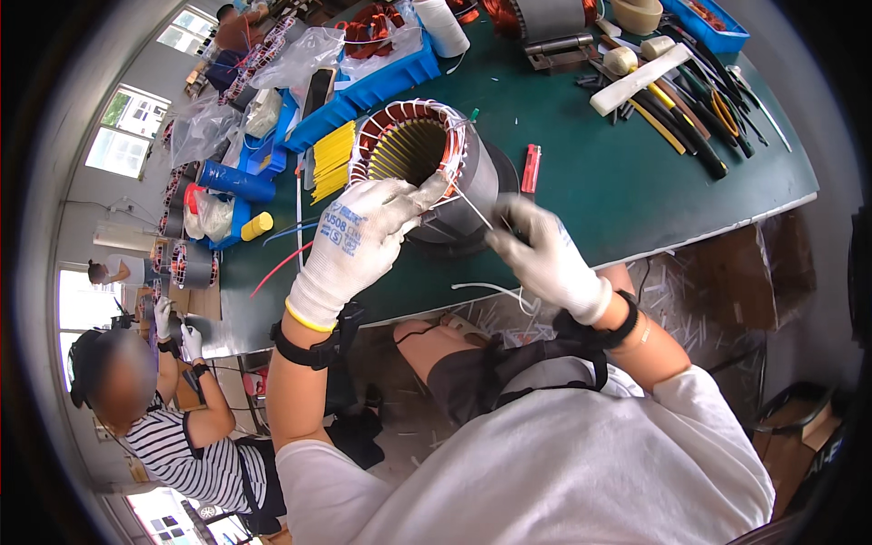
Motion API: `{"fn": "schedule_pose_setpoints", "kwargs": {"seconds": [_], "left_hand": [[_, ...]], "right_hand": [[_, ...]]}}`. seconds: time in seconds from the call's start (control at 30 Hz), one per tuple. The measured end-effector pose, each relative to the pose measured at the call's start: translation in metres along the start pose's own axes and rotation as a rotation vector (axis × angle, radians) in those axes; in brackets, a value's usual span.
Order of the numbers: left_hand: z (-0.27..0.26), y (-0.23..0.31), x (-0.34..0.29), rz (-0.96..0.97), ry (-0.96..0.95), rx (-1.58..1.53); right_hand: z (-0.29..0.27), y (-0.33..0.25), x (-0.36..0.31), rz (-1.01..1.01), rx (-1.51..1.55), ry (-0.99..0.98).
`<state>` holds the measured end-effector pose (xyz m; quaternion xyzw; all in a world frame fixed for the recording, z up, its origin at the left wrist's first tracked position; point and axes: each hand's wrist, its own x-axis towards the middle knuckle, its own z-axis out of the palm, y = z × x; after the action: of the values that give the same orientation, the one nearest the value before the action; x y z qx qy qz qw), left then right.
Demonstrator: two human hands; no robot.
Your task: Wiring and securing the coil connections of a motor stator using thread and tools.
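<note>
A motor stator (480, 182) stands on the green workbench, its grey cylinder tilted slightly. Copper windings (380, 127) ring its top, bound with white lacing cord, and yellow strips line the bore. My left hand (350, 241), in a white glove, is closed at the near rim, fingertips pressed on the winding. From there a white cord (474, 203) runs taut to my right hand (549, 259), also gloved, whose curled fingers grip it just right of the stator. The cord's loose tail (490, 287) hangs below that hand. Red and blue leads stick out left of my left wrist.
Yellow strips (333, 159) and blue bins (363, 95) lie left and behind. A red-handled cutter (531, 170) is right of the stator. Hand tools (695, 109) pile up at far right, near another stator (549, 23). A co-worker (195, 427) sits at left.
</note>
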<state>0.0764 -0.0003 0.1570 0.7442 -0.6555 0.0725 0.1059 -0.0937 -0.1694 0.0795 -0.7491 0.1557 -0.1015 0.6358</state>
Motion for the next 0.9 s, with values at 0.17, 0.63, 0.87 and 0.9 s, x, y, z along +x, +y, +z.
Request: {"fn": "schedule_pose_setpoints", "kwargs": {"seconds": [0.17, 0.63, 0.87, 0.9], "left_hand": [[0.012, 0.000, 0.000, 0.054, 0.139, -0.049], [0.024, -0.016, -0.002, 0.154, 0.312, -0.130], [0.010, 0.002, -0.001, -0.305, 0.185, -0.723], [0.011, 0.010, 0.000, -0.232, 0.168, -0.348]], "right_hand": [[-0.026, -0.048, 0.016, -0.620, 0.054, -0.288], [-0.005, -0.018, 0.020, -0.327, 0.602, -0.365], [0.005, 0.033, 0.041, -0.296, 0.513, -0.378], [0.007, 0.040, 0.046, -0.375, 0.501, -0.363]]}}
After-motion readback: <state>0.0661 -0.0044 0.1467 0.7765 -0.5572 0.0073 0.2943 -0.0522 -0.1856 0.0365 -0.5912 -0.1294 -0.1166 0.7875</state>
